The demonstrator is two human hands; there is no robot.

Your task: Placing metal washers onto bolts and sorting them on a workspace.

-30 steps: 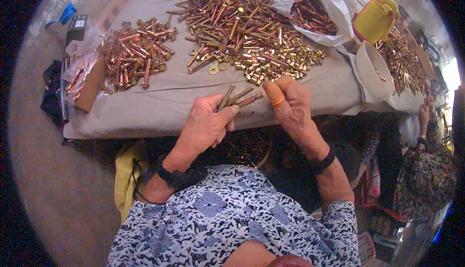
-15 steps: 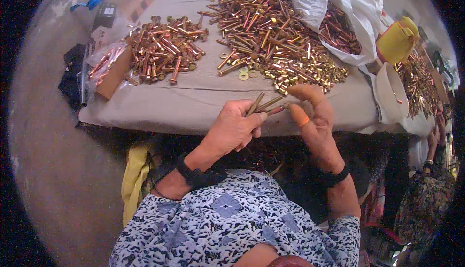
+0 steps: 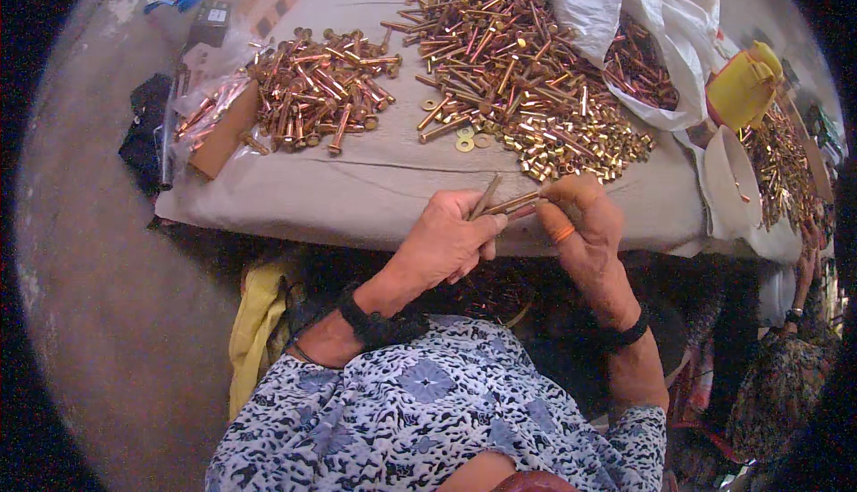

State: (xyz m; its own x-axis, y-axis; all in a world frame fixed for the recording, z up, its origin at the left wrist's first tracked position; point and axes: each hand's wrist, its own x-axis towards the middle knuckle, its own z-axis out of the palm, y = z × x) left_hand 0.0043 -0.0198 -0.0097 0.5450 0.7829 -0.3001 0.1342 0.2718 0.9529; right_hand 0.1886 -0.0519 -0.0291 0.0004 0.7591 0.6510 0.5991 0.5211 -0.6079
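Several long brass-coloured bolts [image 3: 511, 204] stick out of my left hand [image 3: 446, 237], which is closed around them and points them up and to the right. At their far tips, my right hand [image 3: 585, 215] pinches one bolt's end between thumb and index finger. Whether a small nut or sleeve sits between those fingertips is hidden. The right thumb and index finger wear orange finger covers, the thumb's with a brighter orange band [image 3: 564, 234]. Just beyond the right hand lies a heap of short gold-coloured sleeves [image 3: 580, 144], with a few flat washers [image 3: 465, 145] at its left.
A large pile of bolts [image 3: 500, 54] spreads over the cloth-covered table [image 3: 357, 193], with a smaller pile [image 3: 317, 90] to the left. A white plastic bag [image 3: 661, 37] of bolts, a yellow container [image 3: 743, 90] and a pale tub [image 3: 728, 170] stand at right. Another person's arm [image 3: 801, 278] shows at far right.
My right thumb and index finger have closed together on the bolt end. Both hands appear slightly farther right as the whole view shifts. The bolts stay in my left hand.
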